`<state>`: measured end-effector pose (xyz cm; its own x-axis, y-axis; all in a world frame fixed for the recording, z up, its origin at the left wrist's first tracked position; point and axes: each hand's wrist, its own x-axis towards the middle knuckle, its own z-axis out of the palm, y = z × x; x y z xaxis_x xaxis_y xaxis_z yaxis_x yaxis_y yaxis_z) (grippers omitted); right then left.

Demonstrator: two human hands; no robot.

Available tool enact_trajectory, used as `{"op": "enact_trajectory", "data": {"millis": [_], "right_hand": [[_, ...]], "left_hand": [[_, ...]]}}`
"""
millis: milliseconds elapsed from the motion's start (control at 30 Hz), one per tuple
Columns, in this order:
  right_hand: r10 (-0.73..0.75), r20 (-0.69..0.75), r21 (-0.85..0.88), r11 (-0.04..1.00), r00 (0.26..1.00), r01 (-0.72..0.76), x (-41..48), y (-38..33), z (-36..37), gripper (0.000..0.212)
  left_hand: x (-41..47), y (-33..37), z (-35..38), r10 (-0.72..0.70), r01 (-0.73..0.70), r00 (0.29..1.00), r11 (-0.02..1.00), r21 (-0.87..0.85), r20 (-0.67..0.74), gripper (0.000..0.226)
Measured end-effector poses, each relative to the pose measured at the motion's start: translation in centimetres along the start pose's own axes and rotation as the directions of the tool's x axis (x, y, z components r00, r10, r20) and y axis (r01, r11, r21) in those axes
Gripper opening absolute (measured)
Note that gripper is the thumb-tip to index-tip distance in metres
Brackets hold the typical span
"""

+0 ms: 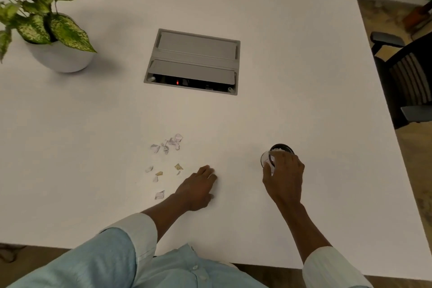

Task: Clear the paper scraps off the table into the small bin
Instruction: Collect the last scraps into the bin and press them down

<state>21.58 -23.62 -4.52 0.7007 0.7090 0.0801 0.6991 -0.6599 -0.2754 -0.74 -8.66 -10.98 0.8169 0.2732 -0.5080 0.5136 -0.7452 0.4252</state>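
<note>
Down on the white worktop (280, 54), the person's right hand (284, 177) is curled around the small bin (278, 153) — a little clear cup with a dark rim, standing right of centre near the front edge; its fingers (280, 159) wrap the near side and top, and pale paper shows inside it. The left hand (198, 186) lies palm down on the worktop to the left of the bin and well apart from it, its fingers (208, 172) bent and drawn together with the tips on the surface; whether they pinch a scrap cannot be told. Just left of that hand lie the paper scraps (167, 145) — a tight cluster of white bits farther back, and nearer the front a loose scatter of white and yellowish pieces, 1 larger white piece (159, 194) closest to the forearm. Behind them a grey cable hatch (194, 54) is set into the worktop, its near flap ajar with a red light inside. A potted plant (46, 18) in a white pot stands at the far left. Light blue sleeves are rolled up both forearms.
</note>
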Motion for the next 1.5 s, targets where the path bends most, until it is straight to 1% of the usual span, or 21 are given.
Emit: {"op": "enact_trajectory", "data": {"millis": [100, 167, 233, 300, 400, 500, 600, 700, 933, 1033, 1100, 1200, 1267, 1333, 1400, 1467, 1500], "right_hand": [[-0.091, -0.010, 0.106, 0.990, 0.996, 0.091, -0.5, -3.3, 0.6, 0.032], [-0.116, 0.057, 0.156, 0.982, 0.992, 0.106, -0.7, -6.0, 1.4, 0.033], [-0.140, 0.153, 0.190, 0.976, 0.978, 0.110, -0.7, -8.4, 2.3, 0.035], [-0.155, 0.259, 0.199, 0.974, 0.953, 0.104, -0.4, -10.4, 3.5, 0.038], [-0.184, 0.388, 0.191, 0.975, 0.903, 0.117, 0.3, -12.8, 5.3, 0.044], [-0.216, 0.492, 0.178, 0.973, 0.843, 0.146, 1.4, -14.9, 7.3, 0.050], [-0.227, 0.565, 0.187, 0.972, 0.794, 0.145, 2.6, -16.8, 9.3, 0.056], [-0.254, 0.596, 0.189, 0.966, 0.762, 0.175, 3.9, -18.3, 11.1, 0.061], [-0.387, 0.612, 0.147, 0.912, 0.690, 0.382, 6.9, -20.8, 14.0, 0.071], [-0.438, 0.619, 0.144, 0.879, 0.651, 0.454, 8.0, -22.1, 14.7, 0.072], [-0.464, 0.635, 0.130, 0.852, 0.618, 0.507, 8.4, -22.8, 15.0, 0.072], [-0.499, 0.639, 0.119, 0.816, 0.585, 0.565, 8.6, -23.5, 15.2, 0.063], [-0.514, 0.633, 0.104, 0.798, 0.579, 0.594, 8.5, -23.8, 15.2, 0.050], [-0.519, 0.628, 0.094, 0.791, 0.580, 0.605, 7.9, -23.6, 15.2, 0.036], [-0.522, 0.609, 0.090, 0.793, 0.597, 0.602, 7.3, -23.2, 15.3, 0.023], [-0.524, 0.588, 0.094, 0.801, 0.616, 0.591, 6.8, -22.5, 15.3, 0.019], [-0.527, 0.580, 0.102, 0.803, 0.621, 0.587, 6.4, -22.1, 15.4, 0.018]], "left_hand": [[-2.3, -1.8, 0.5, -0.057, 0.051, 0.981, 0.998, -0.038, -0.187, 0.050], [-4.0, -3.4, 0.6, -0.129, 0.118, 0.952, 0.992, -0.055, -0.278, 0.043], [-5.6, -5.1, 0.6, -0.229, 0.217, 0.913, 0.973, -0.074, -0.336, 0.043], [-6.8, -6.7, 0.5, -0.327, 0.315, 0.875, 0.944, -0.092, -0.357, 0.049], [-8.1, -8.9, 0.3, -0.455, 0.446, 0.825, 0.888, -0.110, -0.336, 0.063], [-8.2, -10.7, -0.4, -0.527, 0.495, 0.783, 0.850, -0.182, -0.330, 0.072], [-7.3, -11.8, -1.7, -0.550, 0.492, 0.764, 0.835, -0.246, -0.337, 0.074], [-5.7, -12.5, -3.2, -0.537, 0.450, 0.773, 0.839, -0.305, -0.337, 0.077], [-1.8, -13.0, -4.7, -0.513, 0.426, 0.806, 0.849, -0.314, -0.295, 0.085], [-0.8, -13.5, -4.9, -0.496, 0.393, 0.807, 0.857, -0.335, -0.322, 0.078], [-0.5, -13.9, -4.9, -0.513, 0.393, 0.791, 0.844, -0.365, -0.333, 0.071], [-0.2, -14.3, -4.8, -0.539, 0.369, 0.770, 0.813, -0.451, -0.342, 0.051], [-0.1, -14.2, -4.6, -0.546, 0.351, 0.766, 0.797, -0.491, -0.339, 0.030], [0.0, -14.1, -4.2, -0.526, 0.332, 0.782, 0.805, -0.493, -0.334, 0.017], [-0.1, -14.3, -3.7, -0.493, 0.317, 0.810, 0.824, -0.469, -0.317, 0.013], [-0.1, -14.3, -3.0, -0.445, 0.289, 0.838, 0.852, -0.436, -0.315, 0.018], [-0.2, -14.0, -2.8, -0.446, 0.287, 0.835, 0.853, -0.435, -0.322, 0.019]]}}
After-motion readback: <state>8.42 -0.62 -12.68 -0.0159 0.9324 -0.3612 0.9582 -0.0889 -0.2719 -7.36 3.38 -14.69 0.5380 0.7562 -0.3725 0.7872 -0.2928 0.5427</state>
